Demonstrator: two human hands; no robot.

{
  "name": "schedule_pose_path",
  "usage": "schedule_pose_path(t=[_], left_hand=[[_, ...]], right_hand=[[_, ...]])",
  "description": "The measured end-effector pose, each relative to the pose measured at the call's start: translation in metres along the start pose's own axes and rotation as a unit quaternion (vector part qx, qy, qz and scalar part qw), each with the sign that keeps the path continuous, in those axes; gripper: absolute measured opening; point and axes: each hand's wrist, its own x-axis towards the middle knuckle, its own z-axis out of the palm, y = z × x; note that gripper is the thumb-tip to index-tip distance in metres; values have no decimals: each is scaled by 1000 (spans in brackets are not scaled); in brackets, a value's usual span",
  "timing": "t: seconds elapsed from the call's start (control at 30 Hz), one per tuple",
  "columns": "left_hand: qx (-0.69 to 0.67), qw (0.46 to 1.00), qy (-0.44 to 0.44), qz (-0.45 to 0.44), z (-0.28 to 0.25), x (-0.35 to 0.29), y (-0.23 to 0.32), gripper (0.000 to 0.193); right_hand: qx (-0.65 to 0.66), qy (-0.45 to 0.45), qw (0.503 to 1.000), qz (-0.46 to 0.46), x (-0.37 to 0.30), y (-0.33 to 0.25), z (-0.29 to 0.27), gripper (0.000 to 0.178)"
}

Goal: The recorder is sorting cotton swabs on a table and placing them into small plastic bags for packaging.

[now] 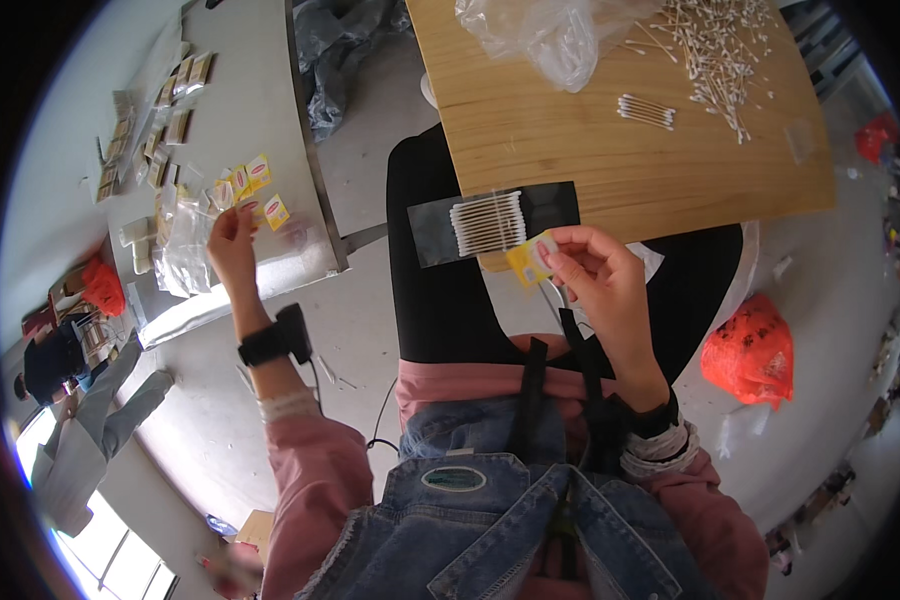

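Observation:
My right hand [602, 280] pinches a small yellow and white card [526, 262] between thumb and fingers. Just beyond it, a neat row of cotton swabs [487, 225] rests on a dark sheet [431, 238] by the wooden table's near edge. Out to the left, my left hand [232, 248] has its fingers drawn together over the side table, touching or close to several yellow cards [258, 172]. Whether one of those cards is in its fingertips I cannot make out. Another yellow card [276, 211] lies right beside those fingers.
A loose pile of cotton swabs [715, 50], a small bundle of swabs [646, 112] and a clear plastic bag [560, 45] lie on the wooden table [530, 130]. Packed swab bundles [178, 127] sit on the left table. A red bag [750, 350] stands on the floor at right.

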Motion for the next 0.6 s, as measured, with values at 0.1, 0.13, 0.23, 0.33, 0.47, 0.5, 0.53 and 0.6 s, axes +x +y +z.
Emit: schedule_pose_path(t=[0.1,0.13,0.23,0.33,0.47,0.5,0.53,0.6], left_hand=[[138,989,54,1,-3,19,-19,35],[137,989,51,1,1,16,-11,35],[263,926,172,207,27,-16,25,42],[121,940,75,310,71,-85,107,40],[92,949,-50,297,122,-150,178,25],[100,945,-34,309,135,-156,183,22],[105,945,-27,307,146,-160,185,19],[110,946,-20,305,161,-162,186,18]], right_hand=[[-11,21,999,30,8,0,-13,17],[-4,33,999,16,11,4,-16,15],[-5,32,999,26,19,8,-21,15],[7,56,998,32,27,10,-15,16],[-1,43,999,25,34,12,-6,15],[-11,53,998,21,35,12,-2,15],[-22,63,998,15,37,12,1,15],[-29,65,997,11,38,15,4,15]])
